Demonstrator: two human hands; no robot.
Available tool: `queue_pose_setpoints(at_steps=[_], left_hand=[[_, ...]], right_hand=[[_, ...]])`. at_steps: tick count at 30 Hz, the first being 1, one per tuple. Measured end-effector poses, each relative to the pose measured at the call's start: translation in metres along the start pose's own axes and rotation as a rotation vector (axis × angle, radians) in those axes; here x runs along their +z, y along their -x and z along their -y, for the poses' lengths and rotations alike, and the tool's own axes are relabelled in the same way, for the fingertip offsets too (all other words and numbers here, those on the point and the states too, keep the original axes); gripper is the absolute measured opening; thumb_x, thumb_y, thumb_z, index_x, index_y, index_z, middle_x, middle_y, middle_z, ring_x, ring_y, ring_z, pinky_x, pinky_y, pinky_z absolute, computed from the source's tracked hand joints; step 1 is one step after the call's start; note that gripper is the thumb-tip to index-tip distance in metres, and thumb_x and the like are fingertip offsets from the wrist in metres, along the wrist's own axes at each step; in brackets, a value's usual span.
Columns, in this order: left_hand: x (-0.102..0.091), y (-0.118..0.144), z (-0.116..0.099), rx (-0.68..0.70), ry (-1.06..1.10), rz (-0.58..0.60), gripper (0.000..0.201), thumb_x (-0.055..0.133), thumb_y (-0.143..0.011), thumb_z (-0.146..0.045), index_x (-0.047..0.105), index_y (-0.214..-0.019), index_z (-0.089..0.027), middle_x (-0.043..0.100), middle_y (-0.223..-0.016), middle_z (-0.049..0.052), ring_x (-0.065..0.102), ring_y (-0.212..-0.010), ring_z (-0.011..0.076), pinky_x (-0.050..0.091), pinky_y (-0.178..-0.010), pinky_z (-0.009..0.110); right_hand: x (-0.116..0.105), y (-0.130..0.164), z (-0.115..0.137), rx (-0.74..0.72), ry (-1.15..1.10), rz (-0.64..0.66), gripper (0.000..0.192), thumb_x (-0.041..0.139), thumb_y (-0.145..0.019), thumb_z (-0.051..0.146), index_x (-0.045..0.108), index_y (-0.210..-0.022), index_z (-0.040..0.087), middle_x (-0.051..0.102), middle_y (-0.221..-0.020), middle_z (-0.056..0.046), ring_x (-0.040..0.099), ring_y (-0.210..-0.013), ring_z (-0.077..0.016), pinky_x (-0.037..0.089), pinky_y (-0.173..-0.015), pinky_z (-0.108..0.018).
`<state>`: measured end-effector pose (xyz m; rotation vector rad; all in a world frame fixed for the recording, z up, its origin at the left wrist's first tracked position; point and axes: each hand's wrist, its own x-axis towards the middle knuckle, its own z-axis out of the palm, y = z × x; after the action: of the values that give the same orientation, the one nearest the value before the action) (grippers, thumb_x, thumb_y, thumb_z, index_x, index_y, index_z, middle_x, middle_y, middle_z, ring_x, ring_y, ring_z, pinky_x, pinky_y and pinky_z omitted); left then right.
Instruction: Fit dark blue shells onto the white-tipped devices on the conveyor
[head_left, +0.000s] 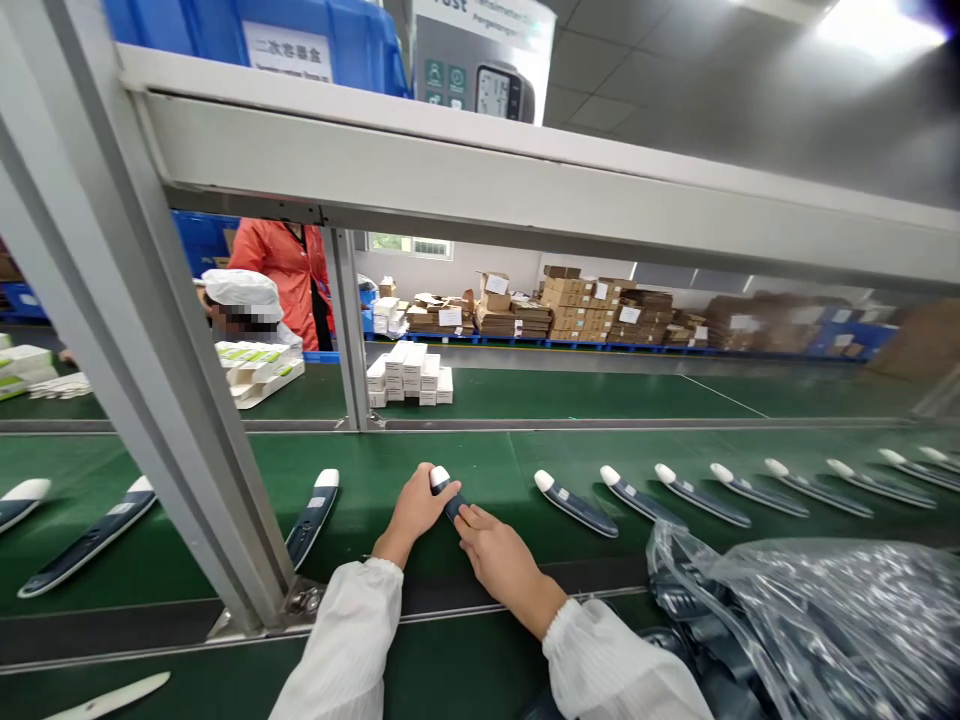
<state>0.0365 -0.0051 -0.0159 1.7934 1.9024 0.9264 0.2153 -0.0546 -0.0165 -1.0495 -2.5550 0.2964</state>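
Nearest, at right, a crinkled plastic bag (810,620) blurs its dark contents. Just beyond, on the green belt (510,450), both hands meet on one thermometer (444,490): left hand (414,510) fingers clamped round its white tip, right hand (499,555) fingers pressed together on its body, hiding it. Skewed placement could break the row (750,490) stretching right
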Motion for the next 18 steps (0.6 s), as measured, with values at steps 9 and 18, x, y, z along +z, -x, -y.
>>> queue_pose_setpoints(at_steps=[9,18], left_hand=[[-0.018,0.002,0.001,0.049,0.012,-0.297,0.07,0.046,-0.088,-0.057,0.037,-0.141,-0.013,0.035,-0.147,0.019,0.063,-0.089,0.0218,0.054,-0.087,0.042],[-0.063,0.012,0.009,-0.193,-0.535,-0.574,0.049,0.038,-0.093,-0.034,0.047,-0.135,-0.01,0.041,-0.146,0.019,0.038,-0.134,0.0369,0.042,-0.101,0.052]], right_hand=[[-0.101,0.065,-0.039,0.188,-0.244,-0.01,0.044,0.052,-0.096,0.036,0.054,-0.139,0.025,0.054,-0.144,-0.006,0.05,-0.133,-0.0243,0.037,-0.114,-0.04],[-0.1,0.157,-0.048,0.371,-0.314,0.206,0.035,0.064,-0.083,0.034,0.069,-0.117,0.037,0.051,-0.146,0.0,0.04,-0.138,-0.029,0.028,-0.115,-0.048]])
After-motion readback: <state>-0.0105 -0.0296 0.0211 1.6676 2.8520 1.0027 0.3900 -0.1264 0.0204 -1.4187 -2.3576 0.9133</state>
